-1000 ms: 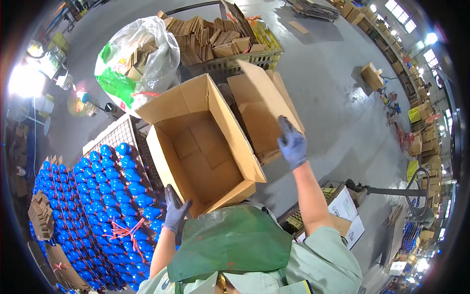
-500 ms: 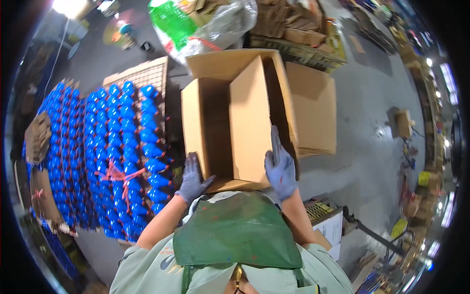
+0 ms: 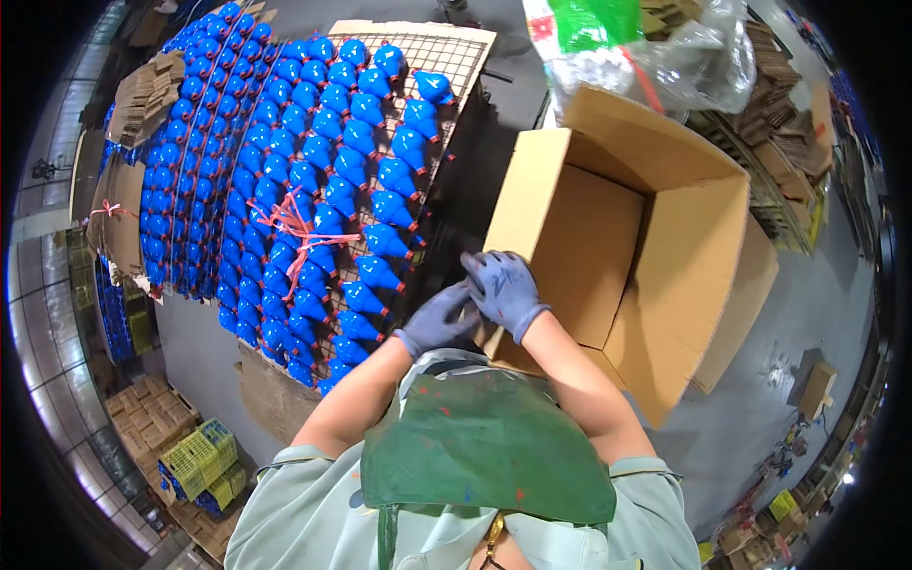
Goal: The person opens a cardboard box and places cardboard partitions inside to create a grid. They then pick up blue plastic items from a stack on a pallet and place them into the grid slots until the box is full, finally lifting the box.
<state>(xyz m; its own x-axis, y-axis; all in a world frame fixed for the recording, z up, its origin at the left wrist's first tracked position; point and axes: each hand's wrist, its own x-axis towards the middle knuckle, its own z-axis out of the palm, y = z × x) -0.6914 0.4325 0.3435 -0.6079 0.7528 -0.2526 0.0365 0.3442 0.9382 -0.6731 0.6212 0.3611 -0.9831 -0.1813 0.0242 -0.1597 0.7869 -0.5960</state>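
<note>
My left hand [image 3: 437, 320], in a blue-grey glove, is beside the near left edge of a large open cardboard box [image 3: 698, 223], its fingers apart and holding nothing I can see. Just right of it, my right hand [image 3: 508, 293], gloved alike, extends its fingers leftward across the lower part of the box's left flap [image 3: 525, 190]. The hands nearly meet; whether they touch is unclear. The box's inside walls and bottom [image 3: 584, 252] show, with nothing lying in it. Left of my hands, rows of glossy blue bulb-shaped pieces [image 3: 389, 209] with red tips lie on a wire mesh rack [image 3: 451, 47].
Pink ties [image 3: 299, 233] lie over the blue pieces. Behind the box are a clear and green plastic bag [image 3: 655, 57] and stacked cardboard [image 3: 774, 104]. Yellow crates [image 3: 204, 461] and cartons [image 3: 147, 413] stand at the lower left. Grey floor [image 3: 798, 313] stretches right.
My view has swung left, so the rack takes up more of it. My right hand has left the box's right side and come over beside my left hand. The box now shows wide open.
</note>
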